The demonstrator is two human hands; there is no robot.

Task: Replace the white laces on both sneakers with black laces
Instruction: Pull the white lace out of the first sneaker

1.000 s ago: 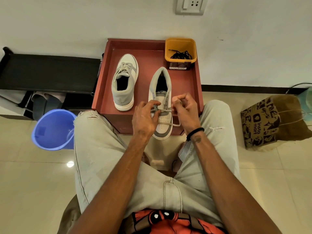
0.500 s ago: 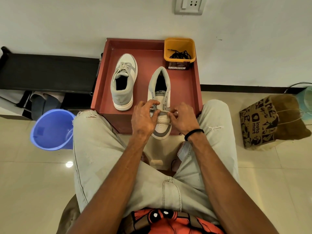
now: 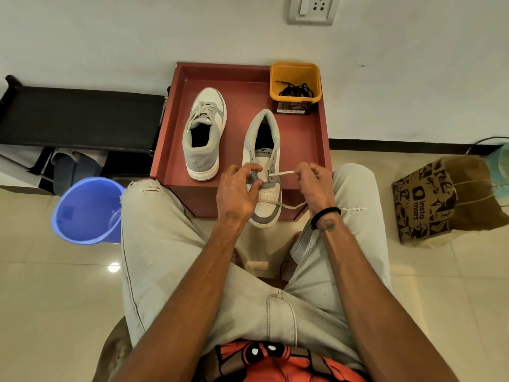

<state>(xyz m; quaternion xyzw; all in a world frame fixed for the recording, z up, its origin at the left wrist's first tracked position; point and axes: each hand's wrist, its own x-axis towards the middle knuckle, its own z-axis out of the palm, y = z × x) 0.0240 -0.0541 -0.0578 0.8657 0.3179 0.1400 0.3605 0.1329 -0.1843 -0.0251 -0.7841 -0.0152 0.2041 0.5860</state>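
Note:
Two grey-and-white sneakers stand on a red tray table [image 3: 308, 150]. The left sneaker [image 3: 203, 133] keeps its white laces tied. The right sneaker [image 3: 263, 166] points its toe toward me, its upper eyelets bare. My left hand [image 3: 238, 193] grips this shoe at the left eyelet row. My right hand [image 3: 314, 183] pinches the white lace [image 3: 281, 173], drawn out sideways from an eyelet; its other end trails across the toe. Black laces [image 3: 296, 91] lie in a yellow tub [image 3: 295, 75] at the tray's back right.
A blue plastic bucket [image 3: 85, 210] stands on the floor at my left knee. A low black bench [image 3: 80, 117] runs along the wall on the left. A printed paper bag [image 3: 446, 199] sits on the floor at right. A wall socket [image 3: 312, 8] is above.
My right hand has moved right and away from the shoe, drawing a length of white lace out of an eyelet. My left hand stays on the sneaker.

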